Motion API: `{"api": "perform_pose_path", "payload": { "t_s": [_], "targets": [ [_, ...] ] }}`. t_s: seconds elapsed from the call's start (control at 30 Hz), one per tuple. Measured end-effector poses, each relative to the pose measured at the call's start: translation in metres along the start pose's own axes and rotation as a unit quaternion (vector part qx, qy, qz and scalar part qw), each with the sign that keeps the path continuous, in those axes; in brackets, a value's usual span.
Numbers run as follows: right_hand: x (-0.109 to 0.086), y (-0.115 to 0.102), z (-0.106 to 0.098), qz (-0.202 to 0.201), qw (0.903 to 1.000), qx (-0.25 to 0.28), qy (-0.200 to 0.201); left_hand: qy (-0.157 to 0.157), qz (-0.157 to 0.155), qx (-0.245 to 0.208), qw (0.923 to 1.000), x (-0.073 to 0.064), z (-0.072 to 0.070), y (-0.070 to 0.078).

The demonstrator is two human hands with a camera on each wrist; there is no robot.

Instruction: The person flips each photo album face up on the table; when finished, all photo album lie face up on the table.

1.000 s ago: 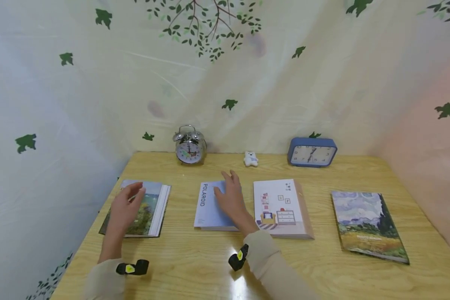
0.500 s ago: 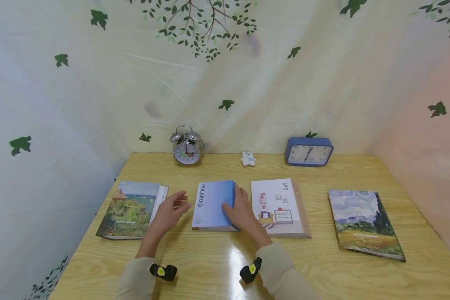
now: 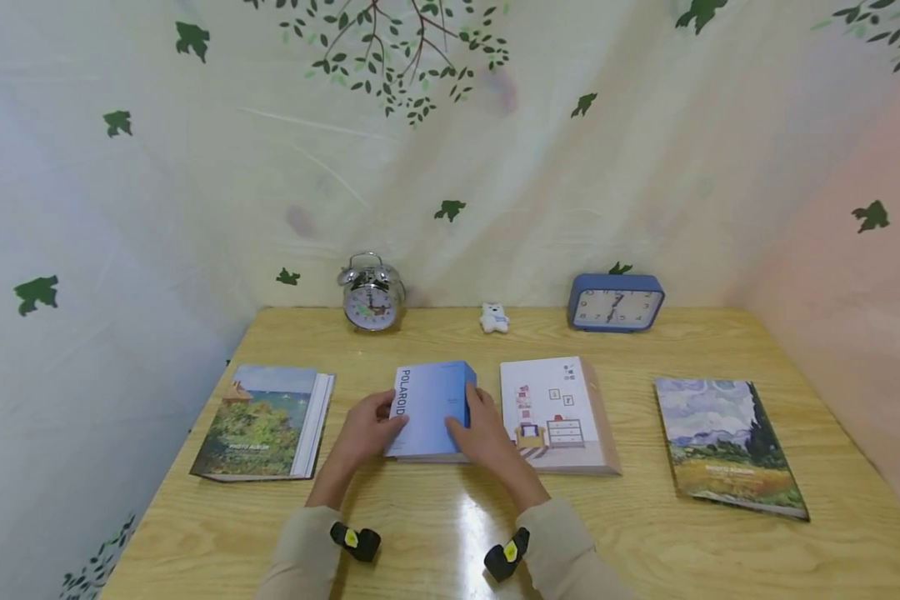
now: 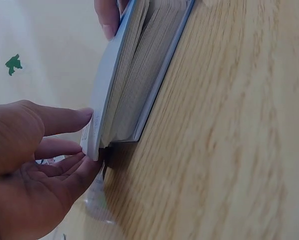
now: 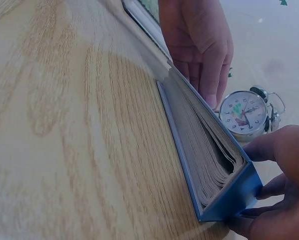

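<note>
A blue photo album marked POLAROID lies in the middle of the wooden table, its blue spine to the right. My left hand pinches the cover's left edge, thumb on top and fingers beneath. In the left wrist view that cover edge stands raised over the back cover, and page edges show between them. My right hand holds the spine side, thumb on the front cover. The right wrist view shows its fingers against the blue spine.
A landscape photo album lies left, a white album close on the right, a painted-cover album farther right. Along the back stand a silver alarm clock, a small white bear figure and a blue clock.
My left hand has moved right from over the landscape album to the blue album's left edge and pinches it. My right hand has slid from above the blue album to its spine.
</note>
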State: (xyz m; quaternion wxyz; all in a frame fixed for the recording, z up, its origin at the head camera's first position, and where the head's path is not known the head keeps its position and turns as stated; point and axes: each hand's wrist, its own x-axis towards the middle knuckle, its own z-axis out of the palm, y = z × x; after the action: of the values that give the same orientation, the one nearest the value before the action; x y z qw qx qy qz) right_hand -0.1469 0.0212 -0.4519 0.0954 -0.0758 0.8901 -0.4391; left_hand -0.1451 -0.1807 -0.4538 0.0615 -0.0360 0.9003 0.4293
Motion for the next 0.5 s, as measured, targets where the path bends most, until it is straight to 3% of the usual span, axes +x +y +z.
{"api": "perform_pose_path", "payload": {
  "t_s": [0.27, 0.5],
  "targets": [
    [-0.0012, 0.0023, -0.0014, -0.003, 1.0, 0.004, -0.004, -0.005, -0.007, -0.003, 1.0, 0.0013, 0.0011, -0.0004],
    [-0.0018, 0.0003, -0.008, -0.009, 0.9999, 0.013, -0.007, -0.013, 0.005, 0.001, 0.9999, 0.0008, 0.0008, 0.0026]
  ]
}}
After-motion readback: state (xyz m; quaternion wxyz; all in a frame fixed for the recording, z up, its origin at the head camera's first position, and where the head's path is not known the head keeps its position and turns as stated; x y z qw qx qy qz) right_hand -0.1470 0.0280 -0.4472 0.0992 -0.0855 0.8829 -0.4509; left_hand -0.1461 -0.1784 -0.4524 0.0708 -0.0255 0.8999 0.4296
